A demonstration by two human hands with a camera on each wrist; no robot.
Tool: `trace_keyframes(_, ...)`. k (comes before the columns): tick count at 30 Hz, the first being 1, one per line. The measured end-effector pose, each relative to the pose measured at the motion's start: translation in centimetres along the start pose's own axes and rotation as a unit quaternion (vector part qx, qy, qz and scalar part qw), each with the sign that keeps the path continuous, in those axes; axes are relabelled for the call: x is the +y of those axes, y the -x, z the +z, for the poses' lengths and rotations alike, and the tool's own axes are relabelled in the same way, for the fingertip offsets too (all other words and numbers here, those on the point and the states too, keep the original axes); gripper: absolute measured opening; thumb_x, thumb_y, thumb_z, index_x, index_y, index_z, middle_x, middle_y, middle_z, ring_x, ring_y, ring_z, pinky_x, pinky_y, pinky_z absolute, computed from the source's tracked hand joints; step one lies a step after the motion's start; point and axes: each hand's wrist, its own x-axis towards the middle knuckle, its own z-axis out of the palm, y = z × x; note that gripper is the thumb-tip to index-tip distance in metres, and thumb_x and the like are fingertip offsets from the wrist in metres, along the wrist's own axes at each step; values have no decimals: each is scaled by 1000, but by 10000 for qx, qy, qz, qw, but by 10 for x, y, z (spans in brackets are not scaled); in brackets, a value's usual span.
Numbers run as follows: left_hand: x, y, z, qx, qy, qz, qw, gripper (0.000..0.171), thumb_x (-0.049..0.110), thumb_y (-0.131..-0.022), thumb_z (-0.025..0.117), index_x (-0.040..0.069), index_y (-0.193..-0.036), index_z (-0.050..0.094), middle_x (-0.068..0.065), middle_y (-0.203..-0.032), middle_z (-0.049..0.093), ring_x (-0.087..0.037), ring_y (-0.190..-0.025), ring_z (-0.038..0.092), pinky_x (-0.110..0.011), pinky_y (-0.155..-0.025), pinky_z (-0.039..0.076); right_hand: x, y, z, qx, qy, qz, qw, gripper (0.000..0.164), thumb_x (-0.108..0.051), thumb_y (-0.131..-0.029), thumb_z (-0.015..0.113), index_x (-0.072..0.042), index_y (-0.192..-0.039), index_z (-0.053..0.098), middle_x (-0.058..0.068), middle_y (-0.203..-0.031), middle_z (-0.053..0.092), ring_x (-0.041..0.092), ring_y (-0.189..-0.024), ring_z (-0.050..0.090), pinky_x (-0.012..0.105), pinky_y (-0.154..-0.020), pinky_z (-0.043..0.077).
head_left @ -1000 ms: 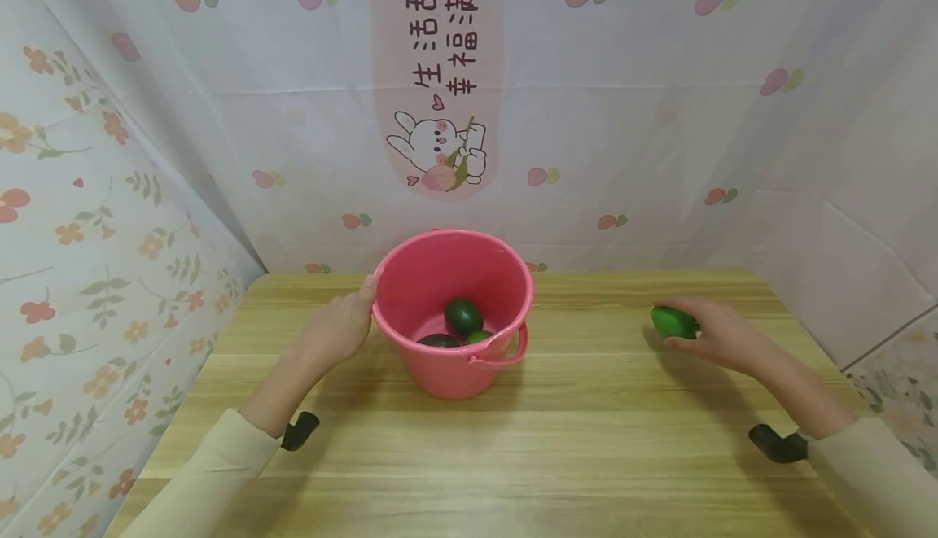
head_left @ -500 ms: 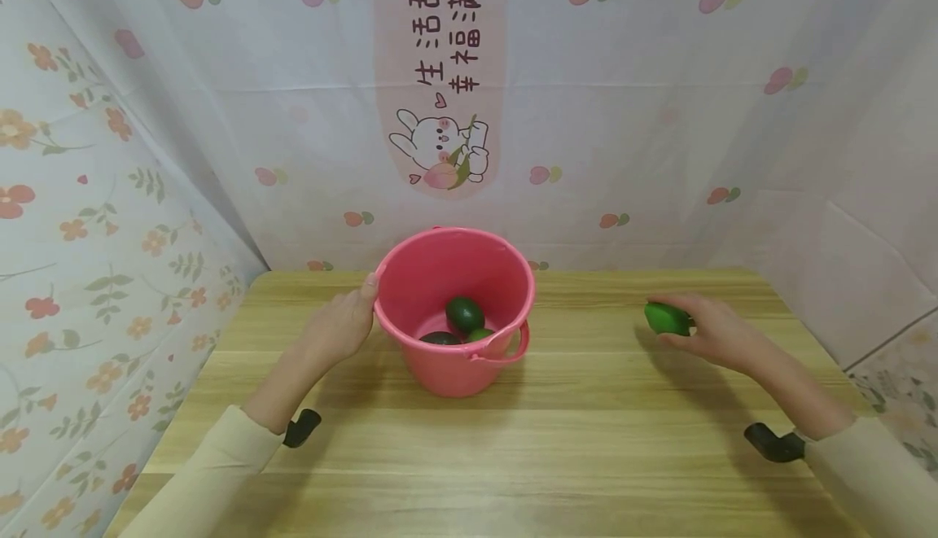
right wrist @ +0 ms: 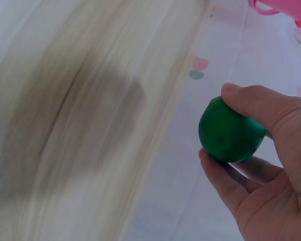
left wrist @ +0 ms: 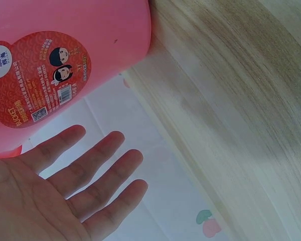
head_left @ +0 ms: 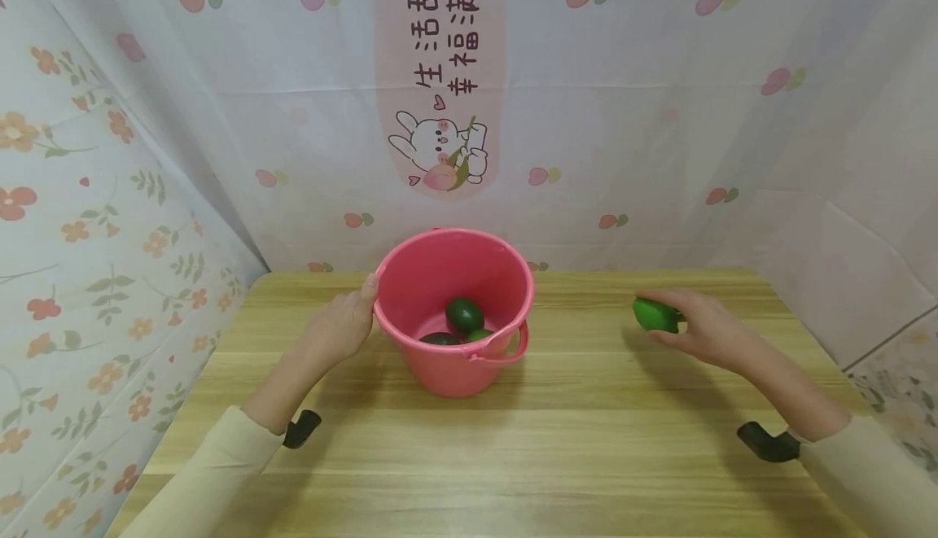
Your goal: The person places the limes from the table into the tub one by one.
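Observation:
A pink bucket (head_left: 450, 367) stands upright on the wooden table. Deep inside it lie a dark green fruit (head_left: 464, 315), a blackish fruit (head_left: 440, 338) and a lighter green one (head_left: 479, 334), the last two partly hidden by the rim. My left hand (head_left: 340, 328) holds the bucket's left rim, thumb over the edge; in the left wrist view its four fingers (left wrist: 98, 188) stretch out straight past the wall. To the right, above the tabletop, my right hand (head_left: 707, 328) pinches a bright green lime-like fruit (right wrist: 230, 131) between thumb and fingertips.
The bucket's pink handle (head_left: 513, 351) hangs down on its right side. Behind the wooden table (head_left: 469, 461) hangs a printed white curtain (head_left: 623, 115), and a floral curtain (head_left: 110, 277) stands at the left. Dark wrist straps (head_left: 769, 443) stick out below both sleeves.
My right hand has moved slightly left, towards the bucket, carrying the green fruit. The left hand and the bucket have stayed in place.

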Motion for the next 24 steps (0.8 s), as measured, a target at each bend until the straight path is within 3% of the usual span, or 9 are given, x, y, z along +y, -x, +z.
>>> trace_keyframes(15,-1,1,0,-1,5,-6,10000,79,54,-108,1,16,-88,67,-9,-100,67,-30,-96,65,-57,-80,48,-17,-10,-3,163,-22,-130,9998,64,-4,-80,87,0,-136,58,18,-121,66,31,-98,65,42,-70,54)
trace_keyframes(24,-1,1,-1,-31,-38,-28,10000,79,53,-108,1,14,-93,67,-10,-100,67,-29,-92,64,-55,-76,49,-27,-16,-5,215,-72,-251,9994,65,-4,-79,87,-1,-137,58,17,-122,65,30,-99,65,43,-71,54)
